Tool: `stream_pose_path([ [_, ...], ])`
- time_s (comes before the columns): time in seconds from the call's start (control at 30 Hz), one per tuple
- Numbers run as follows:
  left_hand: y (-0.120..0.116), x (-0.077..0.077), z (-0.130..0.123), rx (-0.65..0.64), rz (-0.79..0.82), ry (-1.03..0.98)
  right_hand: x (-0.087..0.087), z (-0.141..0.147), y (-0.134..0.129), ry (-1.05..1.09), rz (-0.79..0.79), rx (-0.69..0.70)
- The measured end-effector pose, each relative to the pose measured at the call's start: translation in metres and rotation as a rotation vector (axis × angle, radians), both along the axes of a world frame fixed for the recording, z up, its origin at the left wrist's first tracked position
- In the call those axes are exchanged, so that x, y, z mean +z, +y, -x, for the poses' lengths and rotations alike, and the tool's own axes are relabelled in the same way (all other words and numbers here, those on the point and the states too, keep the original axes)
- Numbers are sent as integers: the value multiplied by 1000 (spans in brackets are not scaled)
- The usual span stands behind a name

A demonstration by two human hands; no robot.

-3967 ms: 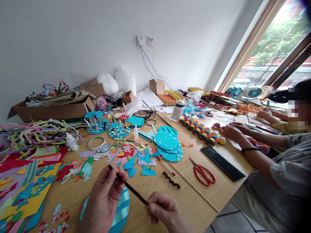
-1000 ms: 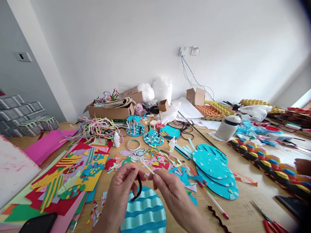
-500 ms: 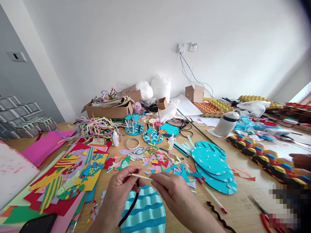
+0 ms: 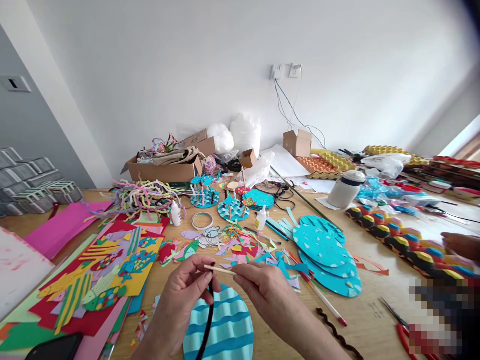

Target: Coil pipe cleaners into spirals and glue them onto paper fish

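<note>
My left hand (image 4: 191, 282) pinches a dark pipe cleaner (image 4: 207, 325), whose long end hangs down. In my right hand (image 4: 264, 285) is a thin pale wooden stick (image 4: 219, 270), pointing left. The stick's tip touches or nearly touches the pipe cleaner at my left fingertips; which of the two I cannot tell. Below both hands lies a blue oval with wavy light and dark bands (image 4: 221, 327). A twisted brown pipe cleaner (image 4: 332, 325) rests on the table to the right of my right forearm.
Left are colored paper sheets with paper fish (image 4: 101, 280) and a phone (image 4: 56, 347). Ahead stand glue bottles (image 4: 261, 218), a tape roll (image 4: 202, 221) and paper scraps (image 4: 240, 245). Blue ovals (image 4: 322, 245), red-handled scissors (image 4: 403, 335) and another person's hand (image 4: 457, 245) are right.
The hanging end of the dark pipe cleaner has swung to the right and straightened somewhat. My hands stay together with the stick between them. The view has shifted slightly.
</note>
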State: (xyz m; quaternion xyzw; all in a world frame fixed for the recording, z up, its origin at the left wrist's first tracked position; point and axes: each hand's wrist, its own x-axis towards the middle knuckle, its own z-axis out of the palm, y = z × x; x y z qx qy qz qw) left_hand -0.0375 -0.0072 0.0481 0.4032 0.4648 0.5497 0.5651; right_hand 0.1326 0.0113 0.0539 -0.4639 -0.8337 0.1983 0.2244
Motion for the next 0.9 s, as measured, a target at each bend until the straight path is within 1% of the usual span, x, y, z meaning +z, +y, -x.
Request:
stream_pose_path([
  [0.1,-1,-1,0,-24,27,-57,1,-1,0,8,11,14],
  [0.3,0,-3,-1,-25,51,-116,3,-2,1,6,14,31],
  [0.5,4,-5,0,-50,20,-135,-3,0,2,18,-13,-6],
  [0.67,4,-6,2,-72,50,-135,-9,1,2,6,-25,-22],
  [0.8,5,-9,3,-75,12,-182,-11,3,0,23,-5,-15],
  [0.9,5,-8,3,-68,34,-189,-11,5,-1,11,-8,-27],
])
